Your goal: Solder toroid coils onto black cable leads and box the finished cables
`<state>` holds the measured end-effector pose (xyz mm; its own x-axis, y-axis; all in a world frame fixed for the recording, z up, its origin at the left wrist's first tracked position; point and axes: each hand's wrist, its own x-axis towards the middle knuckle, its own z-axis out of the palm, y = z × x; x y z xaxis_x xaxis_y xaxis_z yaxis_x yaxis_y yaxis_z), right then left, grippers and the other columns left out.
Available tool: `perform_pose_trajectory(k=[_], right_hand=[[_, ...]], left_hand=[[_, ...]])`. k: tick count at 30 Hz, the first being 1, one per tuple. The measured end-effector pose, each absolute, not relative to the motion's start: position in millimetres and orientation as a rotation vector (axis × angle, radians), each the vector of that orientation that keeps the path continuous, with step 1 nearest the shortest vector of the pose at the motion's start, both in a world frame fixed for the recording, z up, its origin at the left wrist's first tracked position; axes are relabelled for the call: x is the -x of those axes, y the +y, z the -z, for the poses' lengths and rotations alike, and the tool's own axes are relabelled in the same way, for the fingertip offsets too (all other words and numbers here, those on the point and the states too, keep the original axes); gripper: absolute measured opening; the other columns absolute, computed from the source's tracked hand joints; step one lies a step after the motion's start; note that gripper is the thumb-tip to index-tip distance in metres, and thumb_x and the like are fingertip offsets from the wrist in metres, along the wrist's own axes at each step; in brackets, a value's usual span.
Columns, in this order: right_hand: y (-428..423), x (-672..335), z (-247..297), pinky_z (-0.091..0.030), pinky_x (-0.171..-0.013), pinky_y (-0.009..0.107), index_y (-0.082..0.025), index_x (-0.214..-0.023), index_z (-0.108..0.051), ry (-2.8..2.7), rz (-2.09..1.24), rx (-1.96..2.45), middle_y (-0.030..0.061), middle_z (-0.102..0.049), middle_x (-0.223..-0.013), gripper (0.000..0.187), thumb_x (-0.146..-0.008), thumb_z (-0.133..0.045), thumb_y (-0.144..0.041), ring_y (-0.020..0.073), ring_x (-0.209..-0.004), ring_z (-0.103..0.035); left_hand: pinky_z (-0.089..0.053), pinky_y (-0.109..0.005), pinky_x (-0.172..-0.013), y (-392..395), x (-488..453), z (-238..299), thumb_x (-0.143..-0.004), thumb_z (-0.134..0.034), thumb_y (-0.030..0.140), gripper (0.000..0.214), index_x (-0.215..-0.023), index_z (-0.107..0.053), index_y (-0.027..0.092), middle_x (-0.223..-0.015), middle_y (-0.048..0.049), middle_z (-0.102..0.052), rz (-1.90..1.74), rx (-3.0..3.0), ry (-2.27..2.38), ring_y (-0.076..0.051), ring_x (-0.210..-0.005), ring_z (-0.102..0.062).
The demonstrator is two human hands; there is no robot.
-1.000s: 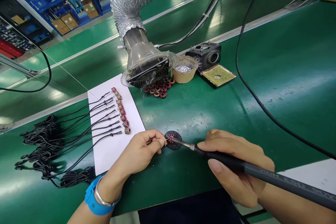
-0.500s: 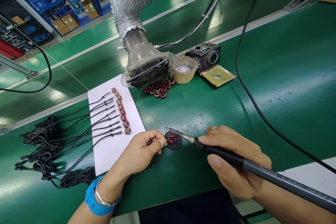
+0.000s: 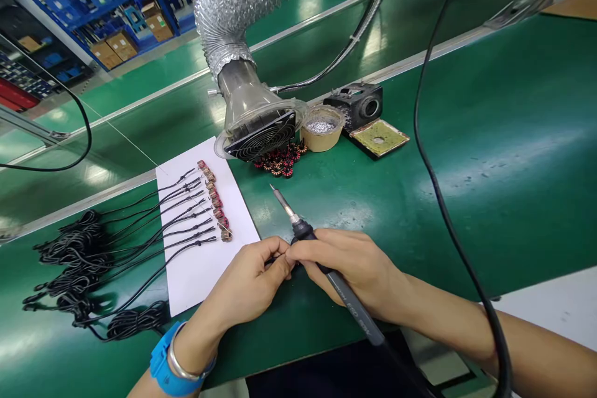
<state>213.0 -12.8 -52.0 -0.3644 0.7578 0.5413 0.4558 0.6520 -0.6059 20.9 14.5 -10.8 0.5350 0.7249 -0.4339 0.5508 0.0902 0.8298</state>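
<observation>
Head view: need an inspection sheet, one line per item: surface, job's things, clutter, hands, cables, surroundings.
Surface: green bench mat, glossy, with a white paper sheet on its left part.
Job's things: grey-handled soldering iron, tip raised off the mat; row of small copper-wound coils on the sheet.
Clutter: pile of red and black ring coils, tan pot of silvery dross, black iron stand with yellow sponge.
Hands: right hand grips the iron; left hand pinches something hidden, fingertips meeting the right hand's.
Cables: black lead bundles at left; black cord across right.
Surroundings: silver foil fume duct with fan grille; blue shelving.
</observation>
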Motion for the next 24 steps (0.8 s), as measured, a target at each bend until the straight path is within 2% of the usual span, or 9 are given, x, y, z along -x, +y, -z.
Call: perform_pose_trajectory(k=[8, 15, 24], right_hand=[[-15, -209, 48, -0.053, -0.068, 0.026, -0.020, -0.112, -0.054, -1.923, -0.455, 0.978, 0.0031, -0.068, -0.089, 0.028, -0.088, -0.045, -0.005, 0.0141, -0.072, -0.063], [-16, -207, 45, -0.055, -0.071, 0.024, -0.020, -0.110, -0.054, -1.828, -0.591, 0.982, 0.0015, -0.067, -0.086, 0.032, -0.083, -0.049, -0.005, 0.0133, -0.076, -0.065], [-17, -212, 44, -0.054, -0.072, 0.019, -0.021, -0.114, -0.053, -1.820, -0.706, 0.920, 0.0013, -0.068, -0.091, 0.031, -0.088, -0.049, -0.005, 0.0105, -0.077, -0.065]], left_hand=[[-0.036, -0.023, -0.062, 11, -25, 9, -0.097, -0.044, 0.033, 0.024, -0.084, -0.060, 0.019, -0.072, 0.0036, -0.052, -0.232, -1.632, 1.171, -0.012, -0.065, -0.044], [-0.037, -0.023, -0.064, 11, -27, 15, -0.095, -0.048, 0.036, 0.025, -0.083, -0.059, 0.017, -0.072, 0.0024, -0.054, -0.287, -1.474, 1.156, -0.011, -0.066, -0.045], [-0.034, -0.022, -0.063, 14, -27, 18, -0.093, -0.051, 0.037, 0.030, -0.074, -0.056, 0.015, -0.067, 0.0016, -0.055, -0.291, -1.323, 1.061, -0.010, -0.064, -0.043]])
